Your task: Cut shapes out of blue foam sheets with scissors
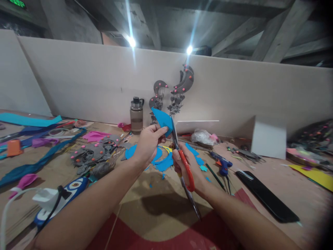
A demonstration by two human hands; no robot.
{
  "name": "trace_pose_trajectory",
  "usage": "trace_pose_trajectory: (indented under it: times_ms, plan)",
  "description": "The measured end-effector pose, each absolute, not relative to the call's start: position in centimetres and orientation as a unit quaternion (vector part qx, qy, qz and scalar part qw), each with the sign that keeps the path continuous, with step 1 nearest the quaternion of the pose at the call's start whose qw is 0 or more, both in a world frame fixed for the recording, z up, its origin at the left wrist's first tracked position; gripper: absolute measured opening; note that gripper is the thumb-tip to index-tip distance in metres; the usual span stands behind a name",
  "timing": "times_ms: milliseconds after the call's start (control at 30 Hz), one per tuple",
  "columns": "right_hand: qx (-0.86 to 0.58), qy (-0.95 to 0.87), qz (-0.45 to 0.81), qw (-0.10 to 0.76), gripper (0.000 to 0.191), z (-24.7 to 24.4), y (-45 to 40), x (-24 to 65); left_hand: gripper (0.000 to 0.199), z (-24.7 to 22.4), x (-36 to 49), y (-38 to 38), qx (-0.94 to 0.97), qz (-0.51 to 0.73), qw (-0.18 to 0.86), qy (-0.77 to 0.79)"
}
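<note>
My left hand [152, 140] pinches a blue felt-like piece [162, 119] with a pointed tip, raised above the table. In my right hand [186, 161] are scissors [186, 168] with orange-red handles, their blades pointing up along the piece's right edge. How far the blades are apart is hard to see. A thin dark stick-like thing [191, 199] slants down from below my right hand; I cannot tell whether the hand holds it. Beneath both hands lie blue cut pieces [165, 163] and a yellow strip [166, 149].
A water bottle [136, 116] and grey moon-shaped hangings [185, 81] stand by the white board [91, 76]. Grey decorations [88, 154] and a power strip [75, 187] lie left. Right are a glue gun [222, 163], green pencil [215, 177] and black phone [267, 196].
</note>
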State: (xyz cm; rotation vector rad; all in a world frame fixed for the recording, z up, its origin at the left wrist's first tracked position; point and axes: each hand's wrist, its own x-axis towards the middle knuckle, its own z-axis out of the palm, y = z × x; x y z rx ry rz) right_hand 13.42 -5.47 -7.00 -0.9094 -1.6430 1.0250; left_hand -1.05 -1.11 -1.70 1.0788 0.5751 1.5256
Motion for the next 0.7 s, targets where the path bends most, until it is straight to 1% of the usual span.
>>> trace_pose_trajectory:
  times_ms: [100,367,700]
  plan:
    - [-0.377,-0.665,0.413,0.495,0.036,-6.90,-5.53,13.37,0.020,-1.68,-1.05,-1.07,0.453,0.647,0.562,0.245]
    - [-0.383,-0.659,0.417,0.495,0.036,-6.67,-5.81,13.40,0.019,-1.34,-1.13,-1.14,0.462,0.641,0.561,0.246]
    - [-0.396,-0.659,0.417,0.485,0.044,-6.29,-6.01,13.57,0.024,-1.23,-1.47,-0.95,0.472,0.632,0.561,0.253]
